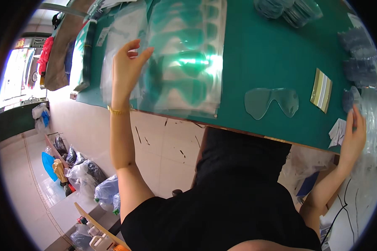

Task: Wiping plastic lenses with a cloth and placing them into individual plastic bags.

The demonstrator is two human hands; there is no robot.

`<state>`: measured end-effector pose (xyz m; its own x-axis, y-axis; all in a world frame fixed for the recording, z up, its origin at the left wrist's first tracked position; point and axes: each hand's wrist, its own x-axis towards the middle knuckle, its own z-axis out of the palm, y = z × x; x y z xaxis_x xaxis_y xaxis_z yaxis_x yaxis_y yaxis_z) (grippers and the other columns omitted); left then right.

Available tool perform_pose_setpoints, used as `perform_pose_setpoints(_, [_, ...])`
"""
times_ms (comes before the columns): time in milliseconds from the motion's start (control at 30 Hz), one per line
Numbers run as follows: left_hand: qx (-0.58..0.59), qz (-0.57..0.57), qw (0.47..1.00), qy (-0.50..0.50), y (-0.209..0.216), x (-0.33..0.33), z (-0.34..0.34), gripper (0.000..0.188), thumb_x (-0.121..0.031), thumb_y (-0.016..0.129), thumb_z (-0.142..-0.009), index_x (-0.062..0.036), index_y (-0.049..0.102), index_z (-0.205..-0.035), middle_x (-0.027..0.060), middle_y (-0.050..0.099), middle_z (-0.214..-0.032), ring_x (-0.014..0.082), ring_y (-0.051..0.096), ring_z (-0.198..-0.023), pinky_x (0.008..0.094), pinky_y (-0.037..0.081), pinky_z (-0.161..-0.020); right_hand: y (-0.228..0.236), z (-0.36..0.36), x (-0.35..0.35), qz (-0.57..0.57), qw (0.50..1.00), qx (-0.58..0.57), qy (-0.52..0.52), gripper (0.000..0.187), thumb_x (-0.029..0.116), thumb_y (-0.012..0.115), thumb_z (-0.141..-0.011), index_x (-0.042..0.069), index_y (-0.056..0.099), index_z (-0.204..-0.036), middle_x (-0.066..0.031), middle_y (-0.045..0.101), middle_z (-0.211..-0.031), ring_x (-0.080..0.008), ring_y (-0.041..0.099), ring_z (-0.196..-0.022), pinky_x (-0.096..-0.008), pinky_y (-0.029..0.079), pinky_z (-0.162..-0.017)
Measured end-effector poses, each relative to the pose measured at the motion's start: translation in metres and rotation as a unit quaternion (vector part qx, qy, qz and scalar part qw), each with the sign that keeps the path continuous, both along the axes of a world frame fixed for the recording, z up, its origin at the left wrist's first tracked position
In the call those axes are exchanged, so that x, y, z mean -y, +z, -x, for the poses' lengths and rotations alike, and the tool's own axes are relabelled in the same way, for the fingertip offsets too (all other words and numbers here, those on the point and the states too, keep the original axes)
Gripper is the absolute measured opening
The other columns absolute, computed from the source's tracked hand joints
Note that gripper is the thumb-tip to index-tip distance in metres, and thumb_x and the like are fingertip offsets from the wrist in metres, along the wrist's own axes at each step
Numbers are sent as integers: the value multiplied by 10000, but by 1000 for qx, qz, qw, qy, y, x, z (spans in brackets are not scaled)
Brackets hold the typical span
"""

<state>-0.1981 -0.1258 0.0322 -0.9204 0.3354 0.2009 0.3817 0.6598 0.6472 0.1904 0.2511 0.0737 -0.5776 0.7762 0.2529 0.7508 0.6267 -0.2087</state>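
My left hand (pixel 129 71) is over the left part of the table, thumb and fingers apart, with nothing in it. Beneath and beside it lies a layer of clear plastic film (pixel 125 25). To its right is a glossy sheet bearing rows of green lens shapes (pixel 188 90). At the far right, the fingertips of my right hand (pixel 355 136) close on the lower edge of a clear plastic lens (pixel 354 97) by a small stack; how many pieces they grip is hidden. One clear goggle-shaped lens (pixel 272 100) lies flat by the table's front edge, between my hands.
More stacks of clear lenses stand at the right (pixel 360 71) and far side (pixel 299 12). A yellow-and-white striped piece (pixel 321 90) and crumpled white paper (pixel 337 133) lie near my right hand. The green table (pixel 255 54) ends before my body. Bags (pixel 86 178) sit lower left.
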Motion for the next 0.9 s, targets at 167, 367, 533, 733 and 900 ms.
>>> perform_pose_setpoints(167, [66,13,997,-42,-27,-2,95,640,-330,853,-735,73,640,-1185,137,678,-1045,161,610,-851,297,504,-762,16,141,60,97,936,-158,298,167,77,601,-951,19,682,-1086,-54,640,-951,-134,598,-831,-251,470,-752])
perform_pose_setpoints(367, [167,-120,976,-72,-17,-19,100,248,-167,832,-775,-5,735,-936,-4,667,-818,58,533,-679,207,402,-605,-12,275,98,88,831,-231,499,181,159,632,-913,45,701,-1036,-95,684,-888,-236,637,-757,-311,497,-698])
perform_pose_setpoints(533, [136,-164,965,-156,7,-24,83,225,-165,729,-882,1,735,-1034,-17,674,-888,46,547,-780,191,421,-697,-43,380,145,68,758,-322,563,221,164,711,-861,31,703,-1037,-127,671,-822,-237,644,-753,-330,492,-675])
perform_pose_setpoints(733, [142,-247,925,-253,15,-9,94,208,-112,672,-935,-3,713,-1106,-3,679,-987,54,580,-889,191,461,-816,-1,383,155,174,719,-311,597,217,195,658,-839,-11,722,-852,-223,650,-748,-393,651,-718,-432,505,-640])
perform_pose_setpoints(900, [196,-305,906,-220,3,8,104,192,-71,646,-949,9,696,-1116,8,673,-1031,67,592,-941,194,476,-873,-9,402,159,162,701,-292,630,241,218,683,-830,-13,722,-887,-227,669,-799,-369,669,-737,-417,511,-659])
